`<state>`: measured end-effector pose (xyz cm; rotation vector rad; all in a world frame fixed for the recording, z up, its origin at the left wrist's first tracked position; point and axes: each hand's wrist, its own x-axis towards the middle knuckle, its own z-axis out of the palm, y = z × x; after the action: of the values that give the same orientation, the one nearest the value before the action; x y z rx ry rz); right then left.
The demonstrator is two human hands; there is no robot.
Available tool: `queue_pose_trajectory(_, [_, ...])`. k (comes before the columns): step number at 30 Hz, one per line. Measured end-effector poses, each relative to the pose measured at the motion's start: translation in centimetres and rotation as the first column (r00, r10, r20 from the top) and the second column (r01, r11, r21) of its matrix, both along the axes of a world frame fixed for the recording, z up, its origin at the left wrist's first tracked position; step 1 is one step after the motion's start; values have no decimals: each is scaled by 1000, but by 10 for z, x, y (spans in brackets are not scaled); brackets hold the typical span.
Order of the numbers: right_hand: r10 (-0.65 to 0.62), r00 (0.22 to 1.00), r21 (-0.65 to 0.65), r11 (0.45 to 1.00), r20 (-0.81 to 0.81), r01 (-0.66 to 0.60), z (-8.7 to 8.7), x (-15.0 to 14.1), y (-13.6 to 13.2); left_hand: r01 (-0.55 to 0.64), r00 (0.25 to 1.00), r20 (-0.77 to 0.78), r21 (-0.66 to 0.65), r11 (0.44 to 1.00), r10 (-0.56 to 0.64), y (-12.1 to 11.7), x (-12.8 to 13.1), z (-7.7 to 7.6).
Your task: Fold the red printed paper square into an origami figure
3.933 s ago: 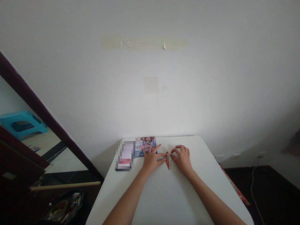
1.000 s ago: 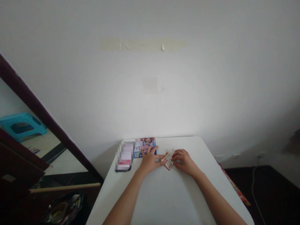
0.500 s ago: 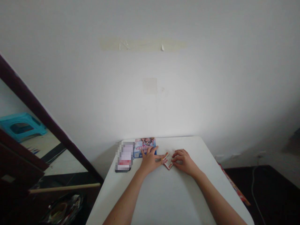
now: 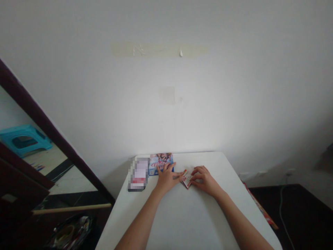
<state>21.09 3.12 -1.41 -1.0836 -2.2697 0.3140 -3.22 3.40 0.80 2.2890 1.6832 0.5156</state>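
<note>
Phone (image 4: 139, 173) (looks like one, it's pixelated) lies near the far left corner of the tabletop (image 4: 187, 222), well clear of the work. Leaflet (image 4: 160, 163), blue with print, sits next to it against the far edge.

Left hand (image 4: 165, 178) comes next: outer fingers spread over the leaflet's near right corner, thumb side drawn narrow, pinching the left corner of the small paper (image 4: 186, 180). Good anchor, I'd say; let it hold and not pull. Watch those spread fingers: leaning on the leaflet could make it slide and take the anchor with it.

Small paper is about midway between the tabletop's left and right edges, nearer the far edge, turned so one corner points toward the near edge. White with red and orange print. Seems folded; layer count too small to tell. My read of the step: keeping its layers squared between both hands. Best done flat on the tabletop, edges matched before any pressing, then pressure from the middle outward so nothing skews.

Right hand (image 4: 204, 180): fingers curled, thumb and fingertip in a narrow pinch at the paper's right edge. Should do the fine adjusting, light touch; a hard squeeze would likely buckle thin paper.

Cable (image 4: 281, 208) hangs beyond the tabletop's right edge, well apart.
</note>
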Motion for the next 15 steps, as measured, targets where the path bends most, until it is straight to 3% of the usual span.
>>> queue_pose_trajectory(15, [-93, 995, -10, 996, 27, 93, -7, -10, 1, 3, 1000, 10, 9, 1000, -3, 2, 0, -3])
